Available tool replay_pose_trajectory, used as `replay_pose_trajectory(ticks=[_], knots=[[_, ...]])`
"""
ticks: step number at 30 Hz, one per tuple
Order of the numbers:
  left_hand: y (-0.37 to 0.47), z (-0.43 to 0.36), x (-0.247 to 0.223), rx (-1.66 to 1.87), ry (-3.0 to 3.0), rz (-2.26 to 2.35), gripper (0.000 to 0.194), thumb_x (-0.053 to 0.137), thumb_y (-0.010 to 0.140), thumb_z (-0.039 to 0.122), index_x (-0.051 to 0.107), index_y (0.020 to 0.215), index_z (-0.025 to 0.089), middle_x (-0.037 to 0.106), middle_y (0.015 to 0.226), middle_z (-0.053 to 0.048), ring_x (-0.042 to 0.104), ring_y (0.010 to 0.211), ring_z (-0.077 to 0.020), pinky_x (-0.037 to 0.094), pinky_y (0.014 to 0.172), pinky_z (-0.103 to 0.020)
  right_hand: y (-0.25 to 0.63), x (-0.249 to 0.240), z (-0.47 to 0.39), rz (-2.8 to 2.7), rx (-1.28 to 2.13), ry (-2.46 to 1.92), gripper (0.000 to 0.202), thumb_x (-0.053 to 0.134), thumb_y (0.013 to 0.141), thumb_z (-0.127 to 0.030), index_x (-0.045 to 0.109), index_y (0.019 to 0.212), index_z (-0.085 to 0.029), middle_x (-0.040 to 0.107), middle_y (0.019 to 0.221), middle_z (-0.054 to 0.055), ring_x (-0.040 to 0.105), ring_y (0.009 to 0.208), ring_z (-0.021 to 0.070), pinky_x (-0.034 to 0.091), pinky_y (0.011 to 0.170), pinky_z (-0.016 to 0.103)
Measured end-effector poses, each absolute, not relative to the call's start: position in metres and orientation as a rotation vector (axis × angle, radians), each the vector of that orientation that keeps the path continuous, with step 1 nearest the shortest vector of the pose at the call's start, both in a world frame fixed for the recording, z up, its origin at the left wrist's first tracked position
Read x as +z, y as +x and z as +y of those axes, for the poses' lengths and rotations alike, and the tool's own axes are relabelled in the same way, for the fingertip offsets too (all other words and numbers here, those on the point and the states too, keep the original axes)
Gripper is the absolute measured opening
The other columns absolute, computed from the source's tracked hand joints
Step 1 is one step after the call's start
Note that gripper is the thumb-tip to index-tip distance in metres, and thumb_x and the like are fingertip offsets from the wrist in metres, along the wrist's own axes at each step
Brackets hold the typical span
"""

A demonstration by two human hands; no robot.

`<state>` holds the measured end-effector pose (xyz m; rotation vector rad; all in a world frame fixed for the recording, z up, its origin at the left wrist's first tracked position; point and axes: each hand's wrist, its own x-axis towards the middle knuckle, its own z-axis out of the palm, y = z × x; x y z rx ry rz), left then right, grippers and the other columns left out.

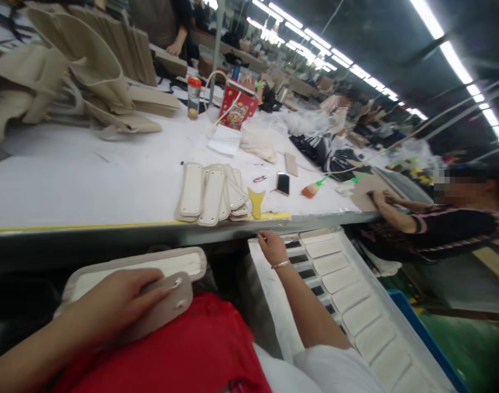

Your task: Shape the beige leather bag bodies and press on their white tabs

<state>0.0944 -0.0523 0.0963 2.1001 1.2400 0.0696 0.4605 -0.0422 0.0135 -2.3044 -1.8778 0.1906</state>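
Above my red-covered lap, my left hand [137,295] holds a taupe rounded panel [179,295] with metal studs at its end. Behind that hand lies a longer padded panel [188,262], cream with a taupe border; the left fingers partly cover it. My right hand [273,248] is at the upper left corner of a white board [282,322], just below the table edge. Its fingers are curled together, and what is in them, if anything, is hidden. Rows of cream rounded pieces [335,263] and dark strips [301,258] lie on the board.
Cream studded panels [212,196] are piled near the front of the white table [69,185]. Beside them are a yellow cutout [256,202], a phone [283,184] and a glue bottle [310,189]. Beige bag parts [97,65] stand left; a co-worker [450,229] works right.
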Motion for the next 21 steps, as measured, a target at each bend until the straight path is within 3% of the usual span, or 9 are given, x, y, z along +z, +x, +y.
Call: replay_pose_trajectory(ticks=[4,8,12,14,18,21], knots=[[0.097,-0.039,0.108,-0.033,2.102,1.202,0.047,0.035,0.084,0.056,0.059,0.067,0.019,0.061,0.066,-0.001,0.052,0.06,-0.0149,0.032,0.054,-0.025,0.385,0.038,-0.067,-1.657,0.925,-1.753,0.039,0.039,0.089,-0.046,0.063,0.094,-0.015,0.062,0.078,0.003,0.056,0.06,0.0106,0.044,0.058,0.022],[0.099,-0.032,0.104,-0.042,2.091,1.207,0.045,0.036,0.084,0.055,0.059,0.069,0.018,0.059,0.066,0.0,0.05,0.059,-0.0141,0.03,0.053,-0.025,0.324,0.059,-0.073,-1.641,1.479,-1.4,0.035,0.049,0.084,-0.046,0.063,0.086,-0.014,0.056,0.064,-0.002,0.044,0.046,0.0052,0.035,0.045,0.018],[0.104,-0.025,0.101,-0.101,2.144,1.18,0.041,0.038,0.083,0.05,0.061,0.074,0.018,0.063,0.071,-0.002,0.054,0.063,-0.0157,0.033,0.055,-0.025,0.309,0.056,-0.062,-1.587,1.611,-1.356,0.035,0.061,0.074,-0.046,0.057,0.068,-0.013,0.046,0.052,-0.006,0.037,0.045,0.0041,0.028,0.043,0.017],[0.104,-0.023,0.1,-0.092,2.188,1.232,0.039,0.045,0.078,0.052,0.063,0.091,0.019,0.067,0.088,-0.005,0.06,0.075,-0.0197,0.038,0.062,-0.026,0.313,0.05,-0.055,-1.489,1.597,-1.38,0.036,0.059,0.075,-0.048,0.055,0.066,-0.013,0.045,0.051,-0.006,0.035,0.043,0.0036,0.026,0.041,0.017],[0.087,-0.021,0.092,-0.166,2.195,1.372,0.072,0.062,0.061,0.057,0.048,0.123,0.024,0.063,0.113,-0.008,0.061,0.093,-0.027,0.044,0.074,-0.031,0.321,0.037,-0.044,-1.378,1.592,-1.456,0.034,0.058,0.075,-0.046,0.053,0.066,-0.014,0.047,0.051,-0.006,0.036,0.039,0.0033,0.025,0.039,0.017],[0.065,-0.014,0.084,-0.239,2.154,1.411,0.07,0.059,0.064,0.058,0.049,0.123,0.021,0.063,0.112,-0.009,0.061,0.095,-0.0266,0.045,0.078,-0.032,0.319,0.03,-0.04,-1.416,1.572,-1.53,0.031,0.056,0.077,-0.042,0.053,0.064,-0.014,0.049,0.051,-0.005,0.038,0.038,0.0039,0.027,0.038,0.017]])
